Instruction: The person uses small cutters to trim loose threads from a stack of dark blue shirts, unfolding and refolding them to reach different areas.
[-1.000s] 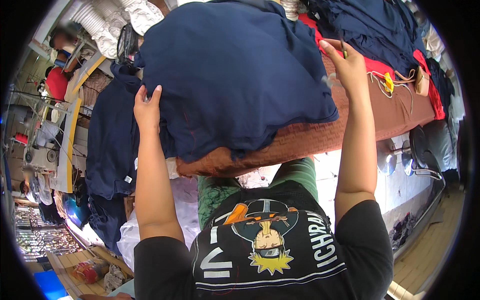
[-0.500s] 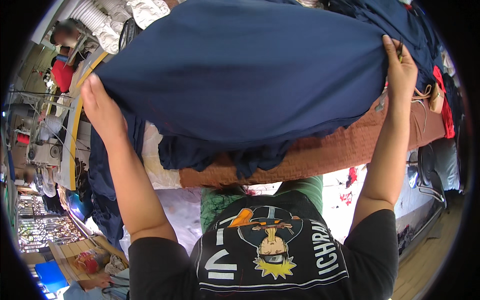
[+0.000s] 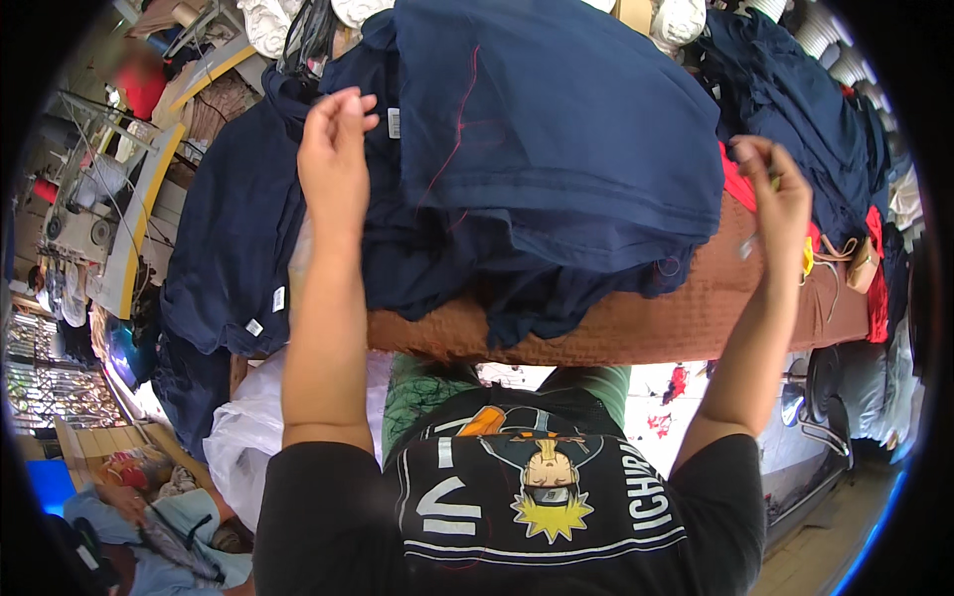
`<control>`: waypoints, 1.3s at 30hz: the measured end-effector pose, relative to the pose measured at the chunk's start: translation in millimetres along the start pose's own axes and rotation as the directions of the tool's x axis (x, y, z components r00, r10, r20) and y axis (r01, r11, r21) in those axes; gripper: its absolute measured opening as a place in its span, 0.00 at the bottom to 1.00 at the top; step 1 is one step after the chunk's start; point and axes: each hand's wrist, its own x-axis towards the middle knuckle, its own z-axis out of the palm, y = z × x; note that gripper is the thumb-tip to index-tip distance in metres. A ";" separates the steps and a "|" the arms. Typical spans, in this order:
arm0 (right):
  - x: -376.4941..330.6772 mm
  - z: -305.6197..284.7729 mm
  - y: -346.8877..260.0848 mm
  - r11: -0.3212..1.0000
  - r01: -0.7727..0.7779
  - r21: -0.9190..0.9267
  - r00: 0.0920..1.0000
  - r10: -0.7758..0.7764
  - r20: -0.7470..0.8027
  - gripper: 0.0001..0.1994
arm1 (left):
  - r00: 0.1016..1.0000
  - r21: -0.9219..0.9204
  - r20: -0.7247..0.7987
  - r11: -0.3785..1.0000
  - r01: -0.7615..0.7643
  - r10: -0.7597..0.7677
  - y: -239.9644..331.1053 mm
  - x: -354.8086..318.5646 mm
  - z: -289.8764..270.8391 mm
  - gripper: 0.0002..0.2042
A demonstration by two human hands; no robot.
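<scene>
Navy garment (image 3: 556, 149) between hands | left hand (image 3: 333, 149) empty, loose | right hand (image 3: 780, 194) pinching, contents unclear

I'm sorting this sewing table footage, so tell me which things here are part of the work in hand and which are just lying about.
In hand:
- navy garment laid on top of the pile
- left hand, fingers at its edge
- right hand, pinching something small
- brown quilted table cover

Lying about:
- navy garments hanging at left
- red cloth
- white plastic bag
- dark heap at right
</scene>
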 end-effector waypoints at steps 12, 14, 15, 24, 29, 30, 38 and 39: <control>6.8 158.7 -125.0 0.813 0.577 -0.081 0.765 -0.504 0.401 0.14 | 0.959 0.261 0.127 0.925 -0.278 0.252 4.3 -59.2 38.8 0.08; 13.3 172.6 -120.3 0.741 0.637 -0.214 0.720 -0.471 0.510 0.13 | 0.951 0.261 0.152 0.917 -0.301 0.269 6.9 -54.8 38.5 0.06; 15.9 176.0 -119.0 0.723 0.643 -0.252 0.716 -0.452 0.532 0.13 | 0.965 0.211 0.166 0.949 -0.235 0.202 7.8 -53.6 36.1 0.06; 2.0 149.6 -119.1 0.835 0.508 -0.211 0.806 -0.376 0.457 0.07 | 0.825 -0.123 0.468 0.901 0.417 -0.318 14.0 -47.0 24.0 0.10; -33.9 152.8 -128.4 0.871 0.468 -0.152 0.808 -0.352 0.472 0.10 | 0.812 -0.194 0.494 0.871 0.451 -0.311 13.1 -45.0 26.2 0.11; -40.0 155.3 -131.7 0.874 0.454 -0.173 0.815 -0.328 0.478 0.12 | 0.808 -0.203 0.504 0.867 0.455 -0.306 12.9 -44.3 26.4 0.11; -31.2 148.5 -132.6 0.937 0.345 -0.054 0.875 -0.300 0.380 0.12 | 0.892 -0.311 0.369 0.870 0.383 -0.261 8.3 -45.5 17.8 0.11; -28.3 146.9 -130.2 0.918 0.389 -0.071 0.865 -0.338 0.371 0.12 | 0.897 -0.322 0.358 0.868 0.378 -0.258 9.5 -46.1 17.8 0.11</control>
